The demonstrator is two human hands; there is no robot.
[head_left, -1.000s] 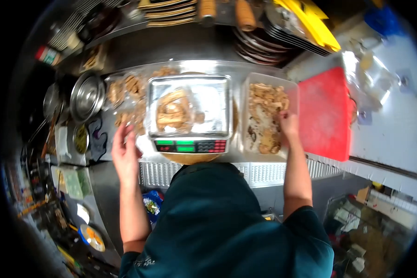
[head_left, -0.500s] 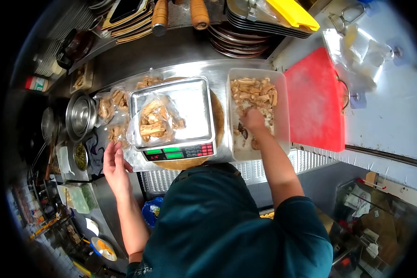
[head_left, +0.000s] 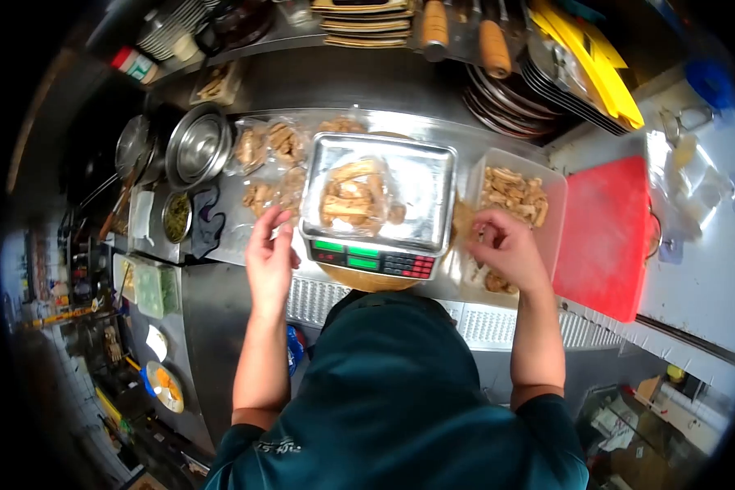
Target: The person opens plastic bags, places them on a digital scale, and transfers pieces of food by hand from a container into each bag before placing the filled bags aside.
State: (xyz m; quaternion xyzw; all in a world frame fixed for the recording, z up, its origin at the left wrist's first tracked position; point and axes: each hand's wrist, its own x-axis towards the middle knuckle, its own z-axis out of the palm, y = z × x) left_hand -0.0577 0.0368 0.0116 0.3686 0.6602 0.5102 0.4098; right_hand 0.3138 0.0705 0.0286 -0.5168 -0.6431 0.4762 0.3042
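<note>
A clear plastic bag [head_left: 353, 196] of light-brown food pieces sits on the steel pan of a digital scale [head_left: 420, 184], whose green displays are lit. One small brown piece [head_left: 396, 214] lies beside the pieces on the pan. By the scale's left edge is my left hand [head_left: 271, 260], open, fingers apart. My right hand [head_left: 508, 249] is over the near left part of a clear plastic tub [head_left: 551, 261], its fingers curled together; anything in them is too small or hidden to name. More light-brown pieces [head_left: 514, 194] fill the tub's far part.
Several filled bags [head_left: 284, 140] lie left of the scale. Beyond them are steel bowls [head_left: 198, 147] and a bowl of green food [head_left: 177, 216]. A red cutting board [head_left: 606, 237] leans right of the tub. Stacked plates [head_left: 510, 106] and wooden-handled tools [head_left: 494, 49] stand at the back.
My right hand has lifted from among the pieces in the tub and moved toward the scale. My left hand stays beside the scale. The whole view has shifted, with the scene sliding right.
</note>
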